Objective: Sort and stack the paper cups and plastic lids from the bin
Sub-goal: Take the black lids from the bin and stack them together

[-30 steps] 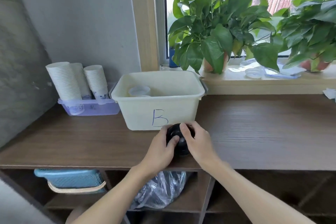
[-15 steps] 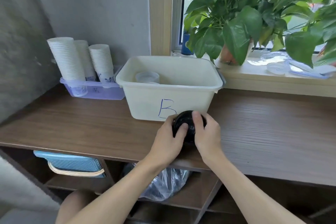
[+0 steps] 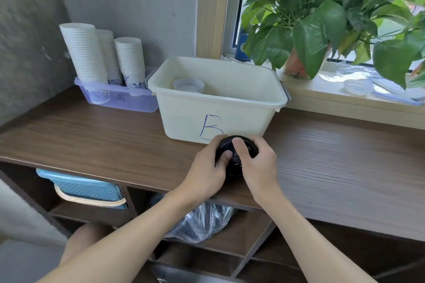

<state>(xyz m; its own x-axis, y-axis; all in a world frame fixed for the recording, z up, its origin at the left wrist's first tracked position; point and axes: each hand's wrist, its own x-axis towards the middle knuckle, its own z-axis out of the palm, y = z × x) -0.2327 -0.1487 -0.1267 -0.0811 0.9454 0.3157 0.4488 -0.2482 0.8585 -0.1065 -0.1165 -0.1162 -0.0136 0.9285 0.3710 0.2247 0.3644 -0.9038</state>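
Fingers (image 3: 239,146) gripping black lids (image 3: 235,164), clear cup (image 3: 188,85) in bin (image 3: 184,122)

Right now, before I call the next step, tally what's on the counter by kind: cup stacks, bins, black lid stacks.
Paper cup stacks: 3
Bins: 2, the cream bin B and the purple tray holding the cups
Black lid stack: 1, gripped by the left hand and the right hand
Total: 6
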